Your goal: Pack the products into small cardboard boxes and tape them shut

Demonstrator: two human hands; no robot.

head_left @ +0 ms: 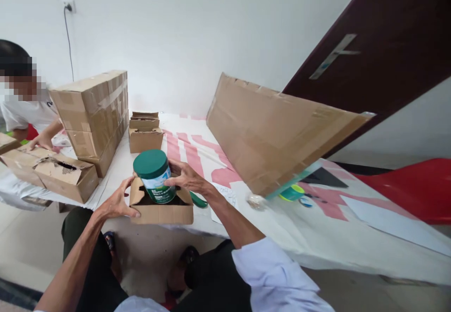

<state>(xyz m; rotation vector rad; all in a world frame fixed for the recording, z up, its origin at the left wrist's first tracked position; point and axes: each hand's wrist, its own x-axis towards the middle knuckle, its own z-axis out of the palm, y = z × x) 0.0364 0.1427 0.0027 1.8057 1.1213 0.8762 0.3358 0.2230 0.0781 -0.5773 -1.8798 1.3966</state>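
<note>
A small open cardboard box (165,212) sits at the near edge of a white and pink sheet (197,152). A jar with a green lid and a white and green label (154,175) stands tilted, half inside the box. My right hand (185,176) grips the jar's right side with curled fingers. My left hand (118,201) holds the box's left wall and flap, its thumb lying along the front edge.
Another person (21,100) at the far left has a hand on a flattened carton (52,171). A stack of taped cartons (95,114) and small boxes (144,133) stand behind. A large cardboard sheet (275,133) leans on the right, by a dark door (387,44). Tape rolls (292,192) lie beneath it.
</note>
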